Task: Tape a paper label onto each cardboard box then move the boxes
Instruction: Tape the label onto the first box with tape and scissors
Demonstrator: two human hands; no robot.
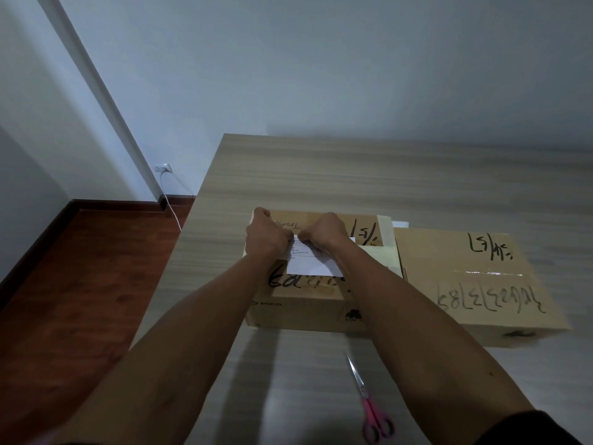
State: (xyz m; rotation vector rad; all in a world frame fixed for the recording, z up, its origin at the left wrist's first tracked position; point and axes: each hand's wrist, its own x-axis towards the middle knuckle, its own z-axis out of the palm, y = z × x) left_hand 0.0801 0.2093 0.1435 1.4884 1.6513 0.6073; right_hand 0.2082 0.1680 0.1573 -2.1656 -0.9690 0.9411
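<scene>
We see a wooden table (pixel 321 175) | two cardboard boxes: left box (pixel 298 303), right box (pixel 475 284) touching | paper label (pixel 316 263) atop left box | left hand (pixel 266 236), right hand (pixel 324 234) curled, pressing label's far edge | pink scissors (pixel 369 399) nearer us.

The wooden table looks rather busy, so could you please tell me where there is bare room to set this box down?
The widest bare stretch of the pale wooden table lies behind both brown cardboard boxes, toward the wall. A strip also runs left of the labelled box. The near edge is crowded: both forearms cross it, and the pink-handled scissors lie there.
</scene>
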